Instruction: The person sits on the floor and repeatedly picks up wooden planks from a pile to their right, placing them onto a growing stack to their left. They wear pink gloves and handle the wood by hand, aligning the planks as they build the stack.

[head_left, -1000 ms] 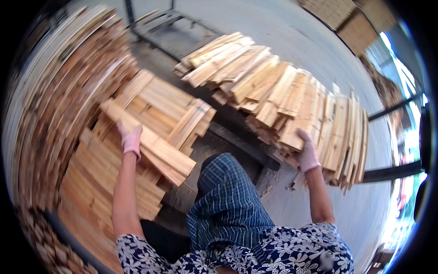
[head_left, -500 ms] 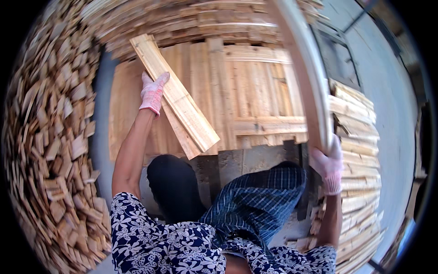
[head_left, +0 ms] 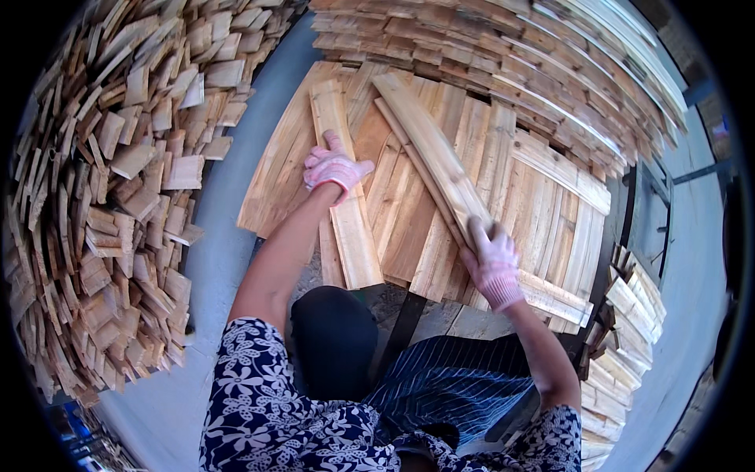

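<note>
My left hand [head_left: 333, 167], in a pink glove, presses flat on a short pale plank [head_left: 351, 228] that lies on a low stack of planks [head_left: 543, 212] in front of me. In my right hand [head_left: 492, 259], also gloved in pink, I grip the near end of a longer plank [head_left: 429, 153]. That plank slants up and to the left across the same stack. Both forearms come in from the lower edge, over a flowered sleeve and a striped blue cloth.
A large heap of short wood offcuts [head_left: 118, 197] fills the left side. A tall curved stack of boards [head_left: 535, 71] runs along the top and right. Grey floor [head_left: 228, 212] shows between heap and stack. More plank bundles [head_left: 629, 315] lie at the right.
The view has swung from the right-hand plank pile to the low stack. My left hand has set its plank down flat, and my right hand now holds a long plank over the stack.
</note>
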### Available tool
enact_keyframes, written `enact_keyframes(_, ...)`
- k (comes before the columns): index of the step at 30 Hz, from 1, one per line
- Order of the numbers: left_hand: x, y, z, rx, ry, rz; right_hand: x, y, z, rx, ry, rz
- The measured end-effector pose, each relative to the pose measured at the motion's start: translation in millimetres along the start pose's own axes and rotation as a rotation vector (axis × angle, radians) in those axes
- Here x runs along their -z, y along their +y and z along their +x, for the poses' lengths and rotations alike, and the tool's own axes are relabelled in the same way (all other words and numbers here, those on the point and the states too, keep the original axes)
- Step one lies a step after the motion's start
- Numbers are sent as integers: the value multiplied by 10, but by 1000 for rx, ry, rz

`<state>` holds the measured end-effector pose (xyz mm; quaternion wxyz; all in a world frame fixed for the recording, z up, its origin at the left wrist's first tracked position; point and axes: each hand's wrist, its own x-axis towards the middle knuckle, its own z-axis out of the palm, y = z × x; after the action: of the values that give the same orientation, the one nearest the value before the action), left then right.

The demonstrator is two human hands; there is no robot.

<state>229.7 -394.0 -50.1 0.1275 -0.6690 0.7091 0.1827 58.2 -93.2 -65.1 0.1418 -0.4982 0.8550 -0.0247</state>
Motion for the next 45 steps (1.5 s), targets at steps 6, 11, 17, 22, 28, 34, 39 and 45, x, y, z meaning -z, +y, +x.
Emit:
enact_keyframes(6, -15, -591, 419, -166, 70, -195, -103, 258, -349, 93, -14, 68)
enact_keyframes(11, 153, -1021, 27, -420, 163, -1155, 313, -83, 236, 9, -156, 28)
enact_keyframes(17, 2, -1507, -877, -365, -262, -1934, 67, -587, 1042, -20, -10, -76)
enact_keyframes(22, -801, -2092, -1622, -90, -80, -2115, 52, -529, 1196, 178, 49, 53)
enact_keyframes(28, -1437, -2280, -1792, 307, -526, -2221, 199, -559, 1294, 430, 50, -99)
enact_keyframes(34, -1578, -1898, -1290, 302, -663, -2265, 81, -604, 1370, 364, 1, 24)
enact_keyframes(39, -1457, -1779, -1235, 329, -699, -2275, 268, -503, 1799, 407, 51, 71)
enact_keyframes(45, -1331, -1753, -1290, 370, -731, -2220, 719, -887, 3148, 472, 178, -10)
